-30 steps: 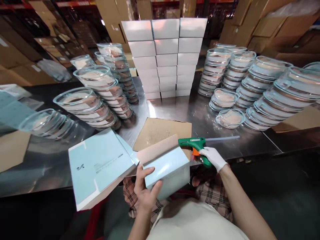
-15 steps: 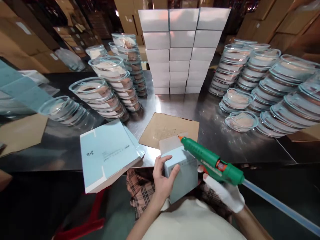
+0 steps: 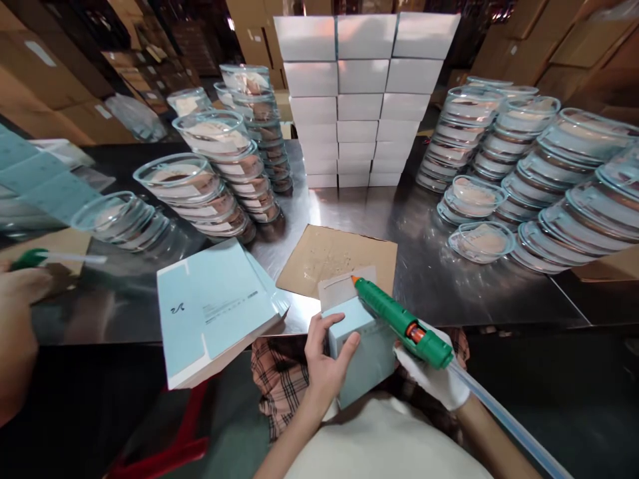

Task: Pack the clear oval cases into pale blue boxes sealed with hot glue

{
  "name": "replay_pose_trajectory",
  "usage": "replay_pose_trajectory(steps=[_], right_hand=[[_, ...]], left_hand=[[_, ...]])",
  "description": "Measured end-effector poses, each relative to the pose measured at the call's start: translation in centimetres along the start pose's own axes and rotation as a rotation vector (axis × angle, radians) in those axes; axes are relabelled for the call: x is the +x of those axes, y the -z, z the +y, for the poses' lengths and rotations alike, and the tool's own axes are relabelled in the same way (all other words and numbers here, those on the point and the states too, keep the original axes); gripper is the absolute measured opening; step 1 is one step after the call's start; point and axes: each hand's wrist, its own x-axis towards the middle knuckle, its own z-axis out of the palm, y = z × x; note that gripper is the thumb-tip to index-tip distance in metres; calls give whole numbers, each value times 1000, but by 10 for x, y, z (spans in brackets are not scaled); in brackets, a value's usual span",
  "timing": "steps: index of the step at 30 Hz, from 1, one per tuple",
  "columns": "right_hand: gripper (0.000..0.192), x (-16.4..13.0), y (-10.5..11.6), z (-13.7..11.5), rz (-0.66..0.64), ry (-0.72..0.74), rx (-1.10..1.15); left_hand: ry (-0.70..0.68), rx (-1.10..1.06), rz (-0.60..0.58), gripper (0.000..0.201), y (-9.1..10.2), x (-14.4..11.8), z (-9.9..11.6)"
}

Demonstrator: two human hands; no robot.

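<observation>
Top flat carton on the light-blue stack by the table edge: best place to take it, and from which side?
Take the stack of flat cartons by its near corner, which overhangs the steel table edge, coming from the front so fingers go under and thumb on top. It lies flat, so a top grip has nothing to pinch. The left hand on the small blue box is nearest.

This is a packing station inside a warehouse. Tall piles of brown cardboard cartons (image 3: 564, 40) and dim storage racks (image 3: 150, 40) fill the background, and a long steel counter (image 3: 424, 266) carries goods in bulk: leaning stacks of lidded clear containers (image 3: 524, 166), a neat wall of identical white boxes (image 3: 364, 100), and a pile of flat pale-blue box blanks (image 3: 214, 306). A scrap of cardboard (image 3: 339, 256) lies on the counter as a work mat, and a green glue gun (image 3: 399, 322) is in use over a half-folded blue box (image 3: 362, 346).
</observation>
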Motion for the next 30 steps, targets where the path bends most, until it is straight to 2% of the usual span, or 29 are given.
replay_pose_trajectory(steps=[4, 8, 12, 14, 17, 20, 23, 24, 26, 28, 30], right_hand=[[33, -3, 15, 14, 45, -159, 103], [45, 8, 26, 9, 35, -298, 286], [58, 44, 21, 3, -67, -497, 665], [58, 66, 14, 7, -147, -533, 686], [55, 89, 14, 17, -275, -558, 577], [46, 96, 32, 18, -272, -544, 451], [29, 93, 44, -4, -148, -374, 371], [29, 92, 43, -15, -136, -289, 377], [44, 91, 32, -36, -219, -166, 457], [56, 93, 16, -49, -351, -169, 604], [62, 96, 4, -52, -378, -193, 717]], left_hand=[[35, -3, 11, 29, 3, -1, -2], [91, -39, 39, 31, 9, -2, -6], [153, -101, 82, 33, 19, -1, -9], [150, -127, 76, 35, 23, 0, -8], [133, -147, 62, 37, 27, 2, -4], [133, -166, 67, 37, 27, 5, -2], [125, -206, 42, 35, 24, 8, 0], [120, -223, 22, 36, 22, 9, 1], [115, -245, -18, 39, 19, 10, 3], [127, -240, -37, 42, 17, 9, 3], [157, -230, -29, 43, 16, 8, 2]])
